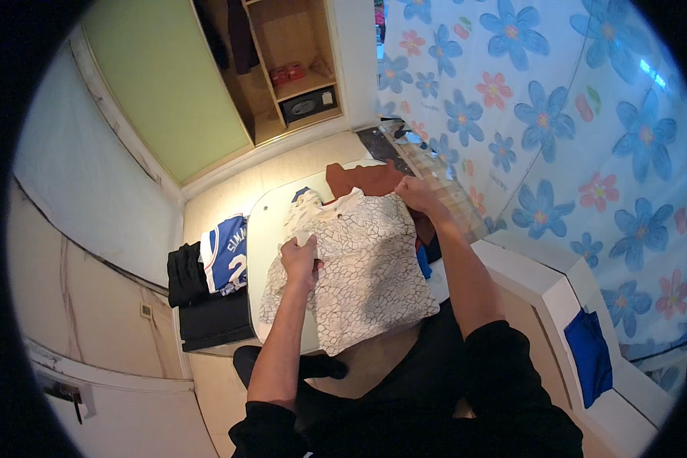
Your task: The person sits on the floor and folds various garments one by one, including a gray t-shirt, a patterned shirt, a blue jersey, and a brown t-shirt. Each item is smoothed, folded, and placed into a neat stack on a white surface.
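A white shirt with a crackle-line pattern lies over a pale table, its lower edge hanging past the near side. My left hand grips the fabric at the shirt's left side. At its upper right corner, my right hand pinches the shirt. Beyond the collar lies a rust-brown garment, partly covered by the shirt. A cream patterned cloth shows at the upper left. Some blue fabric peeks out at the right edge.
Left of the table, a blue jersey and folded black clothing lie on a black surface. A folded blue garment rests on a white ledge at right. An open wardrobe stands beyond, beside a flowered curtain.
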`<state>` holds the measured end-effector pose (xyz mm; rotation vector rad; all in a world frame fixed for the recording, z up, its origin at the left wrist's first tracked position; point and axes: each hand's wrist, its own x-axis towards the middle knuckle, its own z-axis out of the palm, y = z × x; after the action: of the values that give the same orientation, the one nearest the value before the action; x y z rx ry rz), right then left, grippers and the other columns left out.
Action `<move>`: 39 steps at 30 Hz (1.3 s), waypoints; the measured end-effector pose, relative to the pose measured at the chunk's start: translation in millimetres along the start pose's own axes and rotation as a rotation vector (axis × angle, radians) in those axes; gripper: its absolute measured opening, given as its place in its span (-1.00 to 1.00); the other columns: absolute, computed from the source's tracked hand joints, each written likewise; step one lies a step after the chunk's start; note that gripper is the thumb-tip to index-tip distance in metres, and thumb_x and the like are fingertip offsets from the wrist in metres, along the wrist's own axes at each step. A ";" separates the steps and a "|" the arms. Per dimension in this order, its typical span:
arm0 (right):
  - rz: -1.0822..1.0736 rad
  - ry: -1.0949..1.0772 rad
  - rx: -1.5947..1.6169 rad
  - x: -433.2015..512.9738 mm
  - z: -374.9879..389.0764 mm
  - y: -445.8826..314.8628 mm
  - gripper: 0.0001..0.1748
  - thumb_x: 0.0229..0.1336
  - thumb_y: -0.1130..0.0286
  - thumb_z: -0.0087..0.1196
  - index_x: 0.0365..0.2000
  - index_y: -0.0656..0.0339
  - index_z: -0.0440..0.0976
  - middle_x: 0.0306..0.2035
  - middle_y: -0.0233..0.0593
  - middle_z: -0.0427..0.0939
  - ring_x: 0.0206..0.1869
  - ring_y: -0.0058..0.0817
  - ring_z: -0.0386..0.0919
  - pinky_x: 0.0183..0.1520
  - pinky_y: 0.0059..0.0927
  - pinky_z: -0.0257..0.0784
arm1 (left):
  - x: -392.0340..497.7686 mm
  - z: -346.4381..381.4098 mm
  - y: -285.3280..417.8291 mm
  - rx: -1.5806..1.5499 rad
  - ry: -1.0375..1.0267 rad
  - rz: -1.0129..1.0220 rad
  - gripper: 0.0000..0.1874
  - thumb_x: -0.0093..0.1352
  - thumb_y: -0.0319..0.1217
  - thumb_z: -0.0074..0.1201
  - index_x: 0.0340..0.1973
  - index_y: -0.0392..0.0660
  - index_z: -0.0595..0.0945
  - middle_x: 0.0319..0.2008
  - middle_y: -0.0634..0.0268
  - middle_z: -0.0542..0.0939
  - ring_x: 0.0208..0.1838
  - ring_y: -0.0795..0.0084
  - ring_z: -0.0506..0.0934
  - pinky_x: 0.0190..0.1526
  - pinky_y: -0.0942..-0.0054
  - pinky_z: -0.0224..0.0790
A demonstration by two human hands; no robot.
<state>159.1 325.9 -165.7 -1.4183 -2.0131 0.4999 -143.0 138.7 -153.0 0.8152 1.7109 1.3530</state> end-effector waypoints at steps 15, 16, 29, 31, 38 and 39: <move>-0.544 0.248 -0.111 -141.9 70.6 -223.6 -0.70 0.08 0.47 0.21 -0.13 0.26 0.53 0.05 -0.05 0.48 0.26 0.07 0.36 0.24 0.02 0.34 | -75.1 -96.7 -119.1 -1.016 -0.070 -0.667 -0.72 0.45 -0.29 0.12 -0.49 -0.13 0.52 -0.44 0.19 0.63 -0.53 0.42 0.49 -0.56 0.54 0.27; -0.585 0.242 -0.110 -144.5 82.1 -227.5 -0.70 0.08 0.47 0.20 -0.12 0.27 0.53 0.06 -0.04 0.48 0.26 0.08 0.36 0.24 0.04 0.33 | -70.9 -97.5 -125.4 -1.126 -0.092 -0.657 -0.71 0.46 -0.27 0.11 -0.48 -0.13 0.51 -0.40 0.15 0.66 -0.49 0.38 0.53 -0.51 0.52 0.35; -0.427 -0.072 -0.351 -163.6 116.9 -215.2 -0.57 0.25 0.32 0.06 0.12 0.17 0.49 0.26 -0.11 0.39 0.40 0.08 0.20 0.40 0.17 0.11 | -2.2 -83.0 -94.2 -1.486 0.165 -0.506 -0.77 0.42 -0.22 0.20 -0.36 -0.08 0.59 -0.50 0.34 0.61 -0.47 0.50 0.50 -0.39 0.48 0.51; -0.426 -0.086 -0.361 -163.9 118.4 -213.4 -0.54 0.24 0.34 0.04 0.15 0.13 0.46 0.29 -0.10 0.35 0.42 0.09 0.16 0.42 0.21 0.07 | 3.1 -88.0 -83.9 -1.502 0.203 -0.417 -0.78 0.42 -0.23 0.20 -0.35 -0.08 0.58 -0.47 0.34 0.61 -0.48 0.50 0.50 -0.39 0.50 0.50; -0.448 -0.056 -0.271 -169.7 118.1 -219.9 -0.46 0.17 0.43 0.02 0.20 0.08 0.41 0.32 -0.08 0.31 0.46 0.08 0.10 0.46 0.22 -0.01 | -22.7 -71.7 5.7 -0.912 0.420 0.219 -0.87 0.47 -0.44 0.05 -0.31 -0.23 0.59 -0.39 0.28 0.65 -0.39 0.38 0.61 -0.38 0.44 0.45; -0.446 -0.039 -0.224 -170.7 116.1 -220.4 -0.47 0.16 0.45 0.02 0.19 0.10 0.43 0.31 -0.07 0.33 0.45 0.06 0.11 0.46 0.20 -0.01 | -27.9 -60.8 4.2 -0.489 0.418 0.337 -0.84 0.46 -0.42 0.06 -0.34 -0.24 0.59 -0.43 0.22 0.65 -0.40 0.34 0.62 -0.39 0.39 0.43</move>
<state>-33.9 93.8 -160.3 -1.0325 -2.3844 0.1104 -182.9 87.4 -136.4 0.5751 1.4678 2.1873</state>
